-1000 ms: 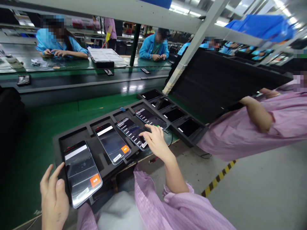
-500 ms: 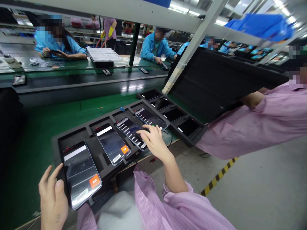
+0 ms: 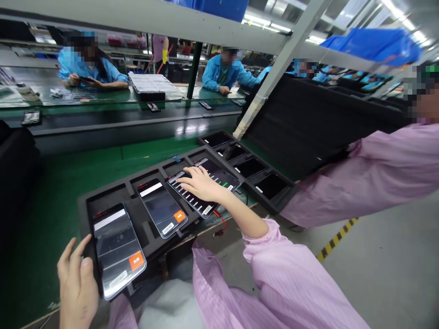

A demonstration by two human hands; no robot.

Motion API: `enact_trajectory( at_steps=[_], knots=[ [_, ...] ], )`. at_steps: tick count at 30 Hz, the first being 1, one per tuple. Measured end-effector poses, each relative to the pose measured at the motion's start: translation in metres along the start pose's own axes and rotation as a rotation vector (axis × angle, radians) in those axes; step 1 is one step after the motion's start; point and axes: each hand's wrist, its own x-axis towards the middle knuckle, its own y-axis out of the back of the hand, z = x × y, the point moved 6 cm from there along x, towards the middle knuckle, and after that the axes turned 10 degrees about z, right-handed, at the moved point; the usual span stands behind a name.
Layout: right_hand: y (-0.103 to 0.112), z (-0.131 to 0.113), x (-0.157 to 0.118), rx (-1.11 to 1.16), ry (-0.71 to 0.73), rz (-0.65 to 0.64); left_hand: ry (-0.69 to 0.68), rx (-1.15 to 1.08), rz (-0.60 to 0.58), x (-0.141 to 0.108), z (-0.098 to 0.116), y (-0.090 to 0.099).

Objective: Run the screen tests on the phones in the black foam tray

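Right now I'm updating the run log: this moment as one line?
left hand: beside leftmost phone | right hand: over third phone from left | tray: under both

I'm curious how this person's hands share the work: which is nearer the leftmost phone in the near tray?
Left. The left hand is just left of the leftmost phone; the right hand is farther right, over the third phone from the left.

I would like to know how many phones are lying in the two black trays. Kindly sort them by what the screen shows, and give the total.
Phones with an orange block: 2
Phones with a text list: 2
Phones with a black screen: 4
Total: 8
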Motion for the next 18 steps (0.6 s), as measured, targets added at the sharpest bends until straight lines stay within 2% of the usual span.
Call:
enact_trajectory(
  at_steps=[4,7,11,14,18],
  knots=[
    [0.013,0.022,-0.008,0.006,-0.086,0.105,-0.027,-0.001,0.014,0.001,-0.001,-0.001],
    [0.018,0.058,-0.021,-0.034,-0.256,0.149,-0.042,0.01,0.026,0.003,-0.005,-0.001],
    [0.015,0.102,-0.045,-0.037,-0.482,0.125,-0.034,0.0,0.037,0.003,-0.008,-0.001],
    [0.016,0.114,-0.062,-0.028,-0.524,0.117,-0.024,0.003,0.023,0.002,-0.004,-0.001],
    [0.023,0.115,-0.081,0.011,-0.542,0.185,-0.021,0.021,-0.003,0.003,0.005,0.0]
  ],
)
